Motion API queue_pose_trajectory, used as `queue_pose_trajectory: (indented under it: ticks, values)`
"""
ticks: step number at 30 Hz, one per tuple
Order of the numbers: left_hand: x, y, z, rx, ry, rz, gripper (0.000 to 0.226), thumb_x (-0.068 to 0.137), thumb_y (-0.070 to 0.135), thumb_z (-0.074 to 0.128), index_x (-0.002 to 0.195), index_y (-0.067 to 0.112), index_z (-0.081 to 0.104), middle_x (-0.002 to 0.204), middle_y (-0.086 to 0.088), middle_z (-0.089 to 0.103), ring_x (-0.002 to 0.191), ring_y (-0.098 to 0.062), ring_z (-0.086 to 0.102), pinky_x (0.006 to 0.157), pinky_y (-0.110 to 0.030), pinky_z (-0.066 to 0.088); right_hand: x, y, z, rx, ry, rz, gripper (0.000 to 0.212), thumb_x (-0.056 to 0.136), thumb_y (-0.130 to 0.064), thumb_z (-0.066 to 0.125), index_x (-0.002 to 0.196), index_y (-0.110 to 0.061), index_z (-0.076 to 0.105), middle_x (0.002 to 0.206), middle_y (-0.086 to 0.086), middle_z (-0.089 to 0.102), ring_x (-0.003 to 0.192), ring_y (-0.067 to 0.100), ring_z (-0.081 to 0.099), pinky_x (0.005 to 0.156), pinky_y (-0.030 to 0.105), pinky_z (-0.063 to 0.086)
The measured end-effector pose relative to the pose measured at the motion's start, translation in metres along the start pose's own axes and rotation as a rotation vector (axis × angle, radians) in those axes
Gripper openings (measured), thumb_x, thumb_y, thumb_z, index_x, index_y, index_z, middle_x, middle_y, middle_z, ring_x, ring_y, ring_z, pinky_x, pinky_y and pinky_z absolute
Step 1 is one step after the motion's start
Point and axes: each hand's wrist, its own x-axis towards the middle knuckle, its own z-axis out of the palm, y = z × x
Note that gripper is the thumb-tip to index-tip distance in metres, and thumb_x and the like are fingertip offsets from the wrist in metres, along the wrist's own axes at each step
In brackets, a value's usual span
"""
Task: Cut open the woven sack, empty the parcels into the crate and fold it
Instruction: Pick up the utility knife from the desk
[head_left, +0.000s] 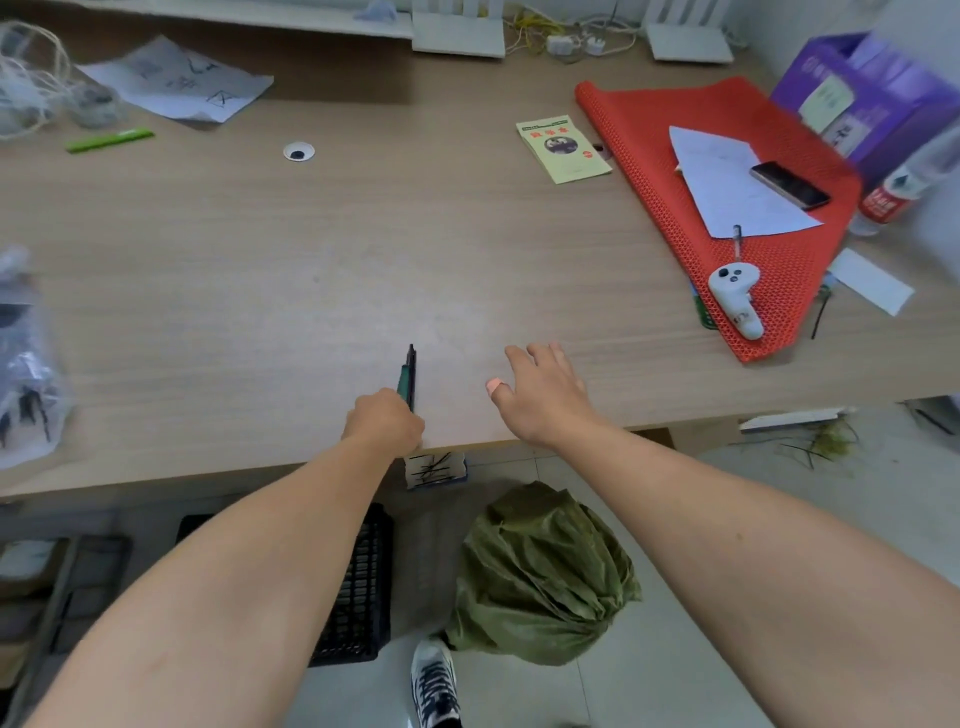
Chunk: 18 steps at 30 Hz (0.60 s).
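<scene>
Down at the floor, a black-and-white sneaker (435, 686) pokes in at the bottom edge, and just beyond it sits the green woven sack (543, 577), bunched and full, resting on the pale tiles beside the black slatted crate (358, 597), which is half hidden behind the left forearm. Up at the near edge of the wooden table (311, 291), the left hand (383, 422) is curled into a fist around the handle of a dark cutter (410, 375) with a green grip, its tip pointing away across the tabletop. Just to its right, the right hand (545, 397) lies palm down over the table edge, fingers spread and loose, holding nothing, with a pink plaster on the thumb. Farther out on the right lies a red mesh mat (691, 119) carrying a white controller (737, 299), a sheet of paper and a black phone (789, 184). A yellow-green booklet (563, 149) lies mid-table, and a green ruler (110, 140) far left.
</scene>
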Motion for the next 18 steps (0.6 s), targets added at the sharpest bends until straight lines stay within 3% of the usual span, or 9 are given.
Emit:
queue_pose_trajectory:
  ticks: [7,18]
  values:
    - [-0.070,0.014,0.038,-0.040,0.098,0.101,0.031,0.100,0.029,0.052,0.121,0.006,0.055,0.105,-0.012,0.060,0.087,-0.028,0.058,0.067,-0.034,0.046,-0.050,0.046,0.005,0.011,0.005,-0.059,0.061,0.103,-0.046,0.031,0.157,-0.019,0.020,0.165,0.009,0.015,0.154,0.029,-0.004,0.122,0.051,0.012]
    - [-0.207,0.070,0.093,-0.235,0.326,0.031,0.042,0.102,0.047,0.040,0.114,0.009,0.052,0.096,-0.008,0.055,0.084,-0.028,0.054,0.069,-0.035,0.040,-0.139,0.132,0.007,-0.001,0.024,-0.213,0.059,0.102,-0.045,0.033,0.154,-0.016,0.029,0.161,0.010,0.026,0.153,0.029,0.006,0.121,0.051,0.018]
